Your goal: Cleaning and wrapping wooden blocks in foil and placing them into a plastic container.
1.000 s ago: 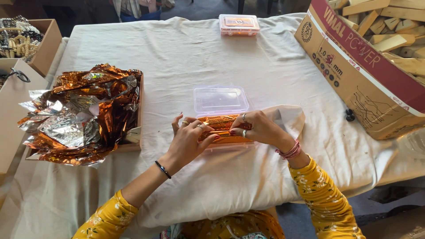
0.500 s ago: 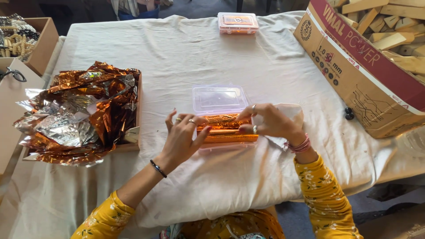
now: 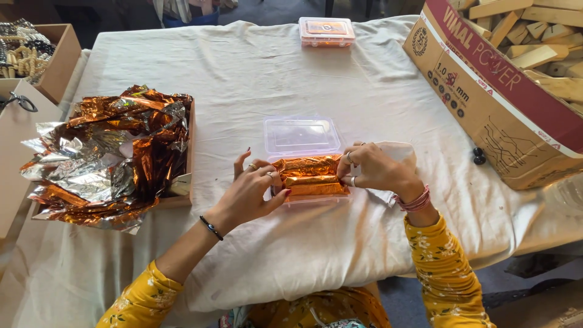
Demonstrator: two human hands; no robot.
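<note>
Left hand and right hand flanking the foil packs in a clear box, fingers curled pressing their ends, bare cloth beyond, foil pile well left

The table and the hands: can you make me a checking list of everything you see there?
Surface: table covered with a wrinkled white cloth.
Job's things: copper foil-wrapped bars lying in a clear plastic box with its lid open behind.
Clutter: tray piled with crumpled copper and silver foil; a closed plastic box at the far edge; two small black knobs.
Grippers: left hand touches the bars' left end; right hand touches the right end.
Cables: nothing seen.
Surroundings: large cardboard carton of wooden blocks on the right; brown boxes on the left.
</note>
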